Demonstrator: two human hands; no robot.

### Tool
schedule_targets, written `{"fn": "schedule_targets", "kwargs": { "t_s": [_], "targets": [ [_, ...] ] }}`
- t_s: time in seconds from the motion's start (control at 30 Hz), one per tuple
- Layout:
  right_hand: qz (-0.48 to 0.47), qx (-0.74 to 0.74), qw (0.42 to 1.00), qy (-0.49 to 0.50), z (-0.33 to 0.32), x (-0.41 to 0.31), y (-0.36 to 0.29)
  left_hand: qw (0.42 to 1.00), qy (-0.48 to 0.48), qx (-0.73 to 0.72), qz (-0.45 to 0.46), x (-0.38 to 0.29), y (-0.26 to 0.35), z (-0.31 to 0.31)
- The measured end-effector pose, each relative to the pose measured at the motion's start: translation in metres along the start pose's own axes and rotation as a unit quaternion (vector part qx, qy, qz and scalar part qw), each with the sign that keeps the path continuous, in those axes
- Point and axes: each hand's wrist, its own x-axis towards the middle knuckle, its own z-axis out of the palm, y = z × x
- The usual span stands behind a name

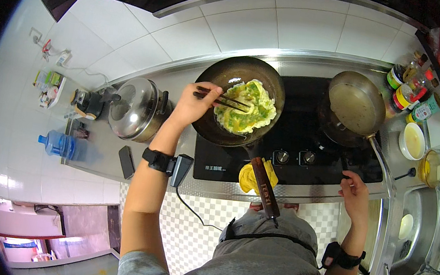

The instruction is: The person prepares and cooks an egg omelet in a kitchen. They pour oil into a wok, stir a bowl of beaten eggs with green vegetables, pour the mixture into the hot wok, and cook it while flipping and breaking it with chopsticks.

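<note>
My left hand (195, 104) grips a pair of dark chopsticks (225, 99), their tips in the egg with green bits (247, 107). That egg lies spread and folded in a dark wok (217, 67) on the left side of the black cooktop (237, 161). The wok's wooden handle (265, 188) points toward my body, above a bunched yellow cloth (254, 176), and neither hand is on it. Over the cooktop's front right edge, my right hand (353, 192) hangs with loosely bent fingers and nothing visible in it.
A long-handled pan (355, 108) with cloudy liquid sits on the right burner. Several sauce bottles (410, 90), a white bowl (412, 141) and the sink (415, 232) are farther right. A lidded steel pot (137, 109) and a phone (126, 162) lie left of the cooktop.
</note>
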Motion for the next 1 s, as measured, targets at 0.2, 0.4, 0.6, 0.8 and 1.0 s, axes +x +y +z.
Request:
{"fn": "schedule_targets", "kwargs": {
  "t_s": [0.2, 0.4, 0.6, 0.8, 1.0],
  "targets": [
    [0.005, -0.011, 1.000, -0.005, 0.000, 0.004, -0.001, 0.998, -0.006, -0.066, -0.011, -0.031, 0.017, 0.003],
    [-0.015, 0.002, 1.000, -0.007, -0.003, 0.009, -0.003, 0.998, -0.033, 0.024, 0.051, -0.048, -0.010, 0.026],
    [-0.003, 0.012, 1.000, -0.007, -0.003, 0.007, -0.006, 0.994, 0.082, 0.075, -0.004, -0.040, -0.018, 0.003],
    [0.000, -0.001, 1.000, -0.006, -0.002, 0.003, -0.005, 0.993, 0.080, -0.090, 0.016, -0.040, -0.014, 0.030],
    [-0.013, 0.016, 1.000, 0.003, -0.007, 0.007, -0.006, 0.996, 0.092, 0.015, 0.010, -0.041, -0.024, 0.039]
  ]
}}
